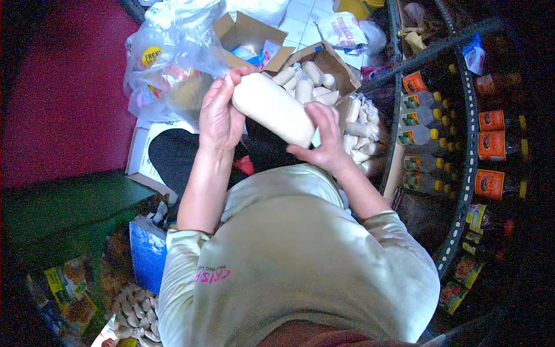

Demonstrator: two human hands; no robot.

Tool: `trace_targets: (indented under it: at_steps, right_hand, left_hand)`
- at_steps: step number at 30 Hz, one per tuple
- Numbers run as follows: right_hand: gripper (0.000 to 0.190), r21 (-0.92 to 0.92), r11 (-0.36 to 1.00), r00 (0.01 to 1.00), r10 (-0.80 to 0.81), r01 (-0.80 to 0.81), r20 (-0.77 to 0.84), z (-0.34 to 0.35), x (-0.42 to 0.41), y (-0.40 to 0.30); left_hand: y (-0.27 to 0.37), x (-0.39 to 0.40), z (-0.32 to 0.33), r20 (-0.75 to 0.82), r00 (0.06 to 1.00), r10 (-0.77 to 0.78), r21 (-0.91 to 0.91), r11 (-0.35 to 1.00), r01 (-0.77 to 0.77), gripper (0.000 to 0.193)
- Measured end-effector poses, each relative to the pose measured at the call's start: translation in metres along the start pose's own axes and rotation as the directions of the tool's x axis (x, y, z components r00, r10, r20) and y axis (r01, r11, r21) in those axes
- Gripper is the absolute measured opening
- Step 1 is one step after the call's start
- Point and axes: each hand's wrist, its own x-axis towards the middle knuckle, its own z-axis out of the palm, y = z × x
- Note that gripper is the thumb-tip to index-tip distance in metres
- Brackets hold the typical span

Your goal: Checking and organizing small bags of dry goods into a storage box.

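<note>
A plump clear plastic bag of off-white powder or fine grains (pixel 273 108) lies slantwise between my hands, above my lap. My left hand (pixel 223 108) grips its upper left end, fingers and thumb around the gathered part. Against the lower right end rests my right hand (pixel 323 139), its thumb below and its fingers on the far side. Just beyond the bag, a cardboard box (pixel 349 76) holds several smaller packed bags of the same pale colour. More such small bags (pixel 362 130) are heaped to the right of that box.
A large clear plastic bag (pixel 177 65) with mixed goods stands at the upper left, beside an open cardboard box (pixel 277 56). Shelves with bottles (pixel 418 134) run along the right. At the lower left are a blue box (pixel 148 256) and small filled packets (pixel 136 312).
</note>
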Motion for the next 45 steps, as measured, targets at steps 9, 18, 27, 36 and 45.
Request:
trace_targets:
  at_steps: [9,18,27,36,45]
  right_hand:
    - [0.073,0.888,0.419,0.698,0.694,-0.191,-0.178,-0.017,0.006,0.041]
    - [0.072,0.872,0.418,0.877,0.479,-0.256,0.027,0.03,0.067,0.015]
    - [0.055,-0.145,0.983,0.986,0.09,-0.111,-0.139,-0.038,0.026,0.035]
    - [0.017,-0.514,0.698,0.866,-0.422,0.499,0.267,-0.004,0.078,-0.058]
    - [0.011,-0.603,0.505,0.782,-0.476,0.617,0.402,0.022,0.097,-0.105]
  left_hand:
    - [-0.014,0.013,-0.001,-0.052,0.988,0.147,0.108,0.984,-0.14,0.015]
    - [-0.012,0.017,-0.002,0.015,0.94,0.34,0.159,0.928,-0.338,0.016]
    - [-0.078,0.006,-0.051,0.293,0.914,0.279,0.821,0.416,-0.39,0.017]
    - [-0.045,0.012,0.009,0.571,0.771,0.283,0.738,0.233,-0.633,0.017]
    - [0.004,0.03,0.021,0.621,0.781,-0.061,0.698,0.496,-0.516,0.023]
